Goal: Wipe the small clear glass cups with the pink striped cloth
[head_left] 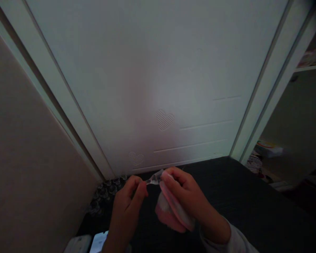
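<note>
My left hand [126, 205] pinches the thin end of a small clear stemmed glass [155, 179], which lies nearly sideways between my two hands. A pink and white cloth [171, 212] is gripped in my right hand [186, 191], its fingers closed at the wider end of the glass. The cloth's folded lower part hangs over the dark tabletop [221, 193]. My right fingers and the cloth hide part of the glass's wide end.
Several small clear glasses [104, 192] stand at the left, along the wall [28, 147]. A phone with a lit screen [98, 242] and a white object [78, 244] lie at the front left. Behind the table rises a white panel with heart patterns [195, 80].
</note>
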Action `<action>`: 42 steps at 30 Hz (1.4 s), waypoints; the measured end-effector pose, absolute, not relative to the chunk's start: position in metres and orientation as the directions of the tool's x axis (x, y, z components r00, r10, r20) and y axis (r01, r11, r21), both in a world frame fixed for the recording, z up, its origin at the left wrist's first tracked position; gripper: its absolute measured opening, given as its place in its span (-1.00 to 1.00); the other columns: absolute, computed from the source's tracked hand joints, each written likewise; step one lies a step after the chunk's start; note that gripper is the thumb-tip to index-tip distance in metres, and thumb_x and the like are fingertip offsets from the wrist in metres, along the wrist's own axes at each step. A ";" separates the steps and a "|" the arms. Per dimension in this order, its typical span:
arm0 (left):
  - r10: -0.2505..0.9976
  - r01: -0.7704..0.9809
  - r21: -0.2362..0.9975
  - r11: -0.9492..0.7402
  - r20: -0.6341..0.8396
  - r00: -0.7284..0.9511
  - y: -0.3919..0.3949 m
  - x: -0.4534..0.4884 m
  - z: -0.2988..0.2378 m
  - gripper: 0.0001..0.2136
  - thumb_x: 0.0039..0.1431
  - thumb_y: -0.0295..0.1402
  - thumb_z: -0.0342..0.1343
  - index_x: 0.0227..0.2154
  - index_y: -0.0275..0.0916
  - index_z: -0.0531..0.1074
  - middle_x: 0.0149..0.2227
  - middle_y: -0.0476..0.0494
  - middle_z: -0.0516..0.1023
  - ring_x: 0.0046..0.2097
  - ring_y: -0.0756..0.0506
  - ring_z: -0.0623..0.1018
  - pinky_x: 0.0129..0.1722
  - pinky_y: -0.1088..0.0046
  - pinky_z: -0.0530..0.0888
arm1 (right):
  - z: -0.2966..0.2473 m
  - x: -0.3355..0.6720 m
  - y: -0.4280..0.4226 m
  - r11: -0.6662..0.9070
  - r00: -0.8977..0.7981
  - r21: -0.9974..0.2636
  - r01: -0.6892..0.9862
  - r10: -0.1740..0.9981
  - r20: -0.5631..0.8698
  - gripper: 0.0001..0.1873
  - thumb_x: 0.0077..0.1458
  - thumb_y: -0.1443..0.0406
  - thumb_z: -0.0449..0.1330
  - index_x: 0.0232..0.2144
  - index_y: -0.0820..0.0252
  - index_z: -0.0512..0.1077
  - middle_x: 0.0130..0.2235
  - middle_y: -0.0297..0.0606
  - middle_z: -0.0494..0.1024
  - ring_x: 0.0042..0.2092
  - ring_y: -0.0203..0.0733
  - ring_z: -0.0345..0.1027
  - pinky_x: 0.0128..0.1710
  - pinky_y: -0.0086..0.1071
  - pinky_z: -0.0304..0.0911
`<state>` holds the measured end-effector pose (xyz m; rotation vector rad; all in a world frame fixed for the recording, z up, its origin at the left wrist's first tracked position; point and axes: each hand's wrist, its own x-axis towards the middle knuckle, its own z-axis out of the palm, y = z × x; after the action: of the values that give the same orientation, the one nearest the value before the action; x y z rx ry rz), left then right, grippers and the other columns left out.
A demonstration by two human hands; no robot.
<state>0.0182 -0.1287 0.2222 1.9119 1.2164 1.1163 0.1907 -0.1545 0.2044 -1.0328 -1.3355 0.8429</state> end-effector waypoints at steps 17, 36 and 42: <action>0.944 0.288 0.900 -0.329 0.302 0.134 -0.120 0.021 0.204 -0.47 0.21 0.10 -0.02 -0.07 -0.27 0.49 -0.40 -0.09 0.59 -0.32 -0.17 0.55 -0.23 0.29 0.45 | 0.199 0.189 -0.149 0.339 0.141 -0.932 0.128 0.924 0.355 -0.70 0.16 0.11 0.11 -0.51 0.16 0.39 -0.51 -0.37 0.38 -0.45 -0.25 0.22 -0.43 -0.38 0.12; 0.920 0.440 0.809 -0.391 0.333 0.206 -0.116 0.005 0.203 -0.60 -0.02 -0.14 0.21 -0.14 -0.24 0.63 -0.40 -0.10 0.68 -0.30 -0.21 0.63 -0.23 0.27 0.49 | 0.188 0.194 -0.142 0.331 0.117 -0.943 0.039 0.935 0.334 -0.65 0.15 0.03 0.17 -0.44 0.17 0.48 -0.44 -0.31 0.47 -0.37 -0.18 0.31 -0.33 -0.32 0.20; 0.922 0.424 0.820 -0.385 0.322 0.213 -0.116 0.010 0.203 -0.64 -0.01 -0.14 0.19 -0.19 -0.22 0.61 -0.42 -0.10 0.68 -0.29 -0.23 0.65 -0.23 0.27 0.49 | 0.187 0.197 -0.144 0.346 0.120 -0.936 0.070 0.928 0.352 -0.64 0.18 0.02 0.17 -0.43 0.17 0.50 -0.45 -0.32 0.48 -0.38 -0.20 0.31 -0.36 -0.35 0.21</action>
<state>0.0100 -0.1161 0.2032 1.9119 1.2431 1.1100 0.1967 -0.1438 0.1874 -1.0349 -1.2953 0.8284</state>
